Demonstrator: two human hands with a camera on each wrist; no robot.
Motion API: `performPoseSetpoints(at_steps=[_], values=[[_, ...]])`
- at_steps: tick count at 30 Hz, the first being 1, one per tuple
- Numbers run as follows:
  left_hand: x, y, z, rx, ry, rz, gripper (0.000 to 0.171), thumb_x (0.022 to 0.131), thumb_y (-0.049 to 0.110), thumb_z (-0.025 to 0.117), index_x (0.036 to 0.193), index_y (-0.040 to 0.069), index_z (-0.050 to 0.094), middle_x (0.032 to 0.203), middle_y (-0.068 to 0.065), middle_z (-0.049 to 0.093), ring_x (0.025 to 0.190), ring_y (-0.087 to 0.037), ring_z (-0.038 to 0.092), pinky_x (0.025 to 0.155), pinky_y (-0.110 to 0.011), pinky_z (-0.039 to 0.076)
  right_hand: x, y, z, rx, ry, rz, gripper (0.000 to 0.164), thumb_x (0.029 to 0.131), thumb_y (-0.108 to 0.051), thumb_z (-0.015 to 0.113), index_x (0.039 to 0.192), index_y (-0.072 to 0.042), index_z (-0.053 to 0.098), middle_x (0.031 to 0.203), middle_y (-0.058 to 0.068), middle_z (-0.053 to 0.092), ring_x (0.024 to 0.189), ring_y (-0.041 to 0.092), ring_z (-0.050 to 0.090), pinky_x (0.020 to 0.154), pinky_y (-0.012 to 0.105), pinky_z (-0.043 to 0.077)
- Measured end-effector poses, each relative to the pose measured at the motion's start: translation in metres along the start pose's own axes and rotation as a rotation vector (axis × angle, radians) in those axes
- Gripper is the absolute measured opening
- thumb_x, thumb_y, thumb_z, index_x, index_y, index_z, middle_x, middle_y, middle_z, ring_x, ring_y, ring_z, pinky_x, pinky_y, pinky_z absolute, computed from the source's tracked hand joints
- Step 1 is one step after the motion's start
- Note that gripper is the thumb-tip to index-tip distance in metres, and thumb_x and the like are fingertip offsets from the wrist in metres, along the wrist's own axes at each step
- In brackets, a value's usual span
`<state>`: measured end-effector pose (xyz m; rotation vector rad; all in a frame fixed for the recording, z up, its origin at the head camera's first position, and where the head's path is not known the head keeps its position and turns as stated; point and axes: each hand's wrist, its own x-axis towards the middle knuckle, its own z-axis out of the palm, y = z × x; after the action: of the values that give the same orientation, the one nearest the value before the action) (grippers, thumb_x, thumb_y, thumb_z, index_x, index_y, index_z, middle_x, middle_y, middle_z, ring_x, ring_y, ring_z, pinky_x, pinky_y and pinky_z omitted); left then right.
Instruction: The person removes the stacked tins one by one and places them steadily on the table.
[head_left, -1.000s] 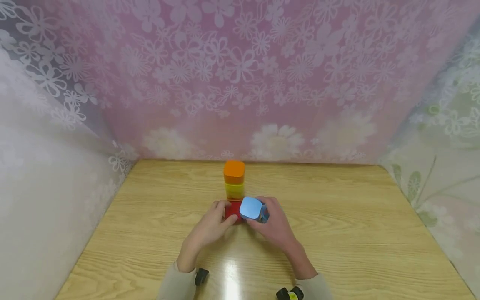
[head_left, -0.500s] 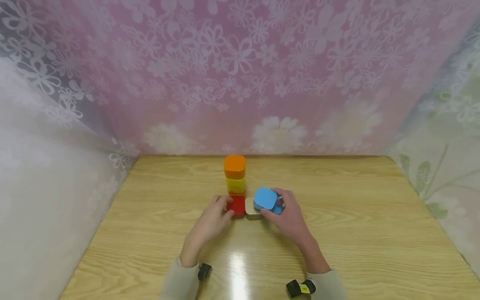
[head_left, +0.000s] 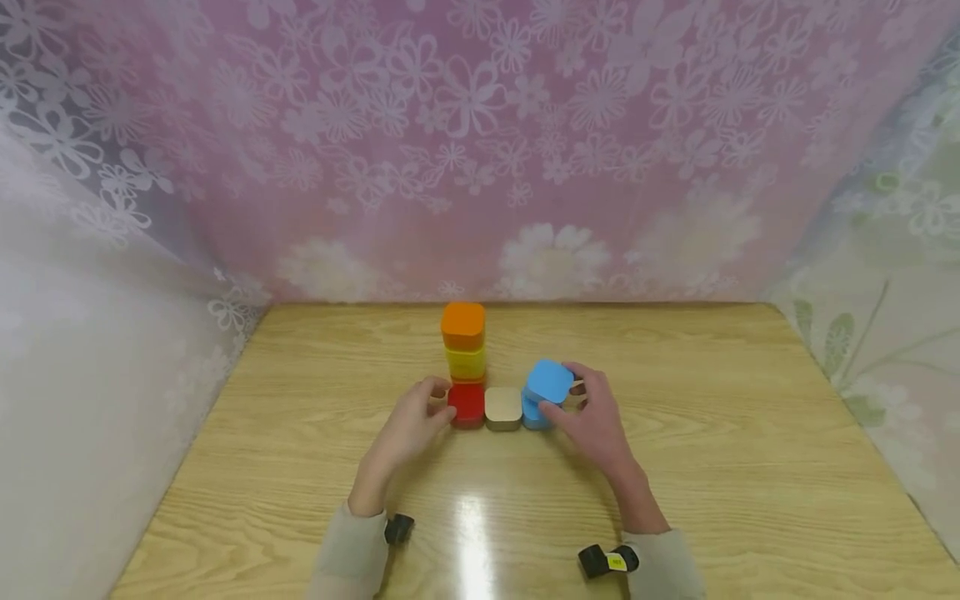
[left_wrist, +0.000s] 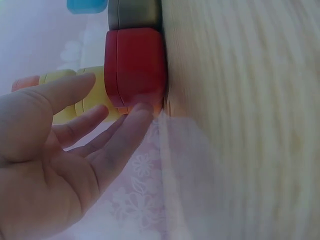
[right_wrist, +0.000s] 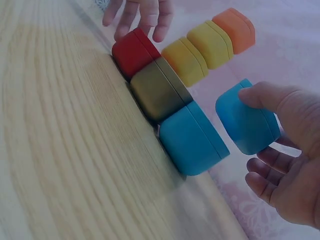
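Observation:
My right hand (head_left: pixel 596 417) pinches a blue rounded-square box (head_left: pixel 550 381) between thumb and fingers. In the right wrist view it hangs above another blue box (right_wrist: pixel 194 140), which stands on the table. That lower one ends a row with a gold box (head_left: pixel 503 407) in the middle and a red box (head_left: pixel 467 404) on the left. My left hand (head_left: pixel 408 425) has its fingers loosely extended, fingertips right at the red box's left side. Behind the red box rises a stack: an orange box (head_left: pixel 463 323) on top, yellow boxes (right_wrist: pixel 210 45) below, the base partly hidden.
The wooden table (head_left: pixel 300 358) ends at a pink flowered curtain (head_left: pixel 420 208) behind the stack. Pale patterned cloth (head_left: pixel 112 375) hangs along the left, and more cloth (head_left: pixel 885 350) along the right. Black straps with small devices (head_left: pixel 603 561) sit at both wrists.
My right hand has carried the blue box rightward from over the gold box, which now shows fully. My left hand has drawn slightly leftward, off the red box's top. The head view has shifted a little.

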<state>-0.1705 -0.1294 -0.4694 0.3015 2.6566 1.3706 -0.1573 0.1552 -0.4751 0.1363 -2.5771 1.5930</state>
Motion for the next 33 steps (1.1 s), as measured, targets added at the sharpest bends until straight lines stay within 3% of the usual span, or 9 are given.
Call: performPoseSetpoints(at_steps=[7,14,17,27,33], values=[[0.003,-0.004,0.002,-0.019,-0.029,0.001,0.037,0.094,0.008,0.067,0.128,0.001,0.056,0.119,-0.016,0.062,0.099,-0.026,0.067,0.084,-0.038,0.058,0.000,0.002,-0.011,0.078,0.005,0.036,0.068,0.088,-0.014,0.077,0.144,-0.002,0.042,0.139,0.017,0.042,0.113,0.032,0.050,0.089,0.041,0.042],[0.004,-0.005,0.003,-0.023,-0.052,-0.002,0.037,0.094,0.009,0.067,0.129,0.003,0.055,0.115,-0.014,0.064,0.097,-0.025,0.067,0.082,-0.038,0.058,0.002,0.008,-0.023,0.074,0.011,0.082,0.071,0.089,-0.009,0.074,0.149,-0.003,0.036,0.145,0.019,0.037,0.116,0.033,0.051,0.083,0.020,0.047],[0.004,-0.005,0.002,-0.023,-0.059,-0.009,0.038,0.094,0.009,0.067,0.130,0.004,0.055,0.115,-0.014,0.064,0.098,-0.025,0.067,0.081,-0.037,0.058,0.003,0.010,-0.028,0.076,0.017,0.082,0.070,0.090,-0.007,0.073,0.149,-0.004,0.036,0.145,0.019,0.036,0.116,0.034,0.051,0.081,0.017,0.046],[0.002,-0.005,0.001,-0.033,-0.059,-0.026,0.037,0.095,0.008,0.066,0.130,0.005,0.054,0.116,-0.015,0.064,0.101,-0.028,0.067,0.082,-0.038,0.058,0.004,0.020,-0.041,-0.022,-0.009,0.075,0.070,0.089,-0.004,0.072,0.149,0.000,0.036,0.146,0.025,0.034,0.116,0.040,0.053,0.083,0.024,0.047],[0.002,-0.004,0.002,-0.028,-0.050,-0.019,0.038,0.095,0.008,0.066,0.130,0.004,0.054,0.114,-0.015,0.064,0.101,-0.028,0.066,0.085,-0.040,0.057,0.004,0.031,-0.046,-0.082,-0.065,0.069,0.068,0.091,-0.003,0.069,0.149,0.002,0.034,0.143,0.028,0.036,0.112,0.041,0.055,0.088,0.042,0.051]])
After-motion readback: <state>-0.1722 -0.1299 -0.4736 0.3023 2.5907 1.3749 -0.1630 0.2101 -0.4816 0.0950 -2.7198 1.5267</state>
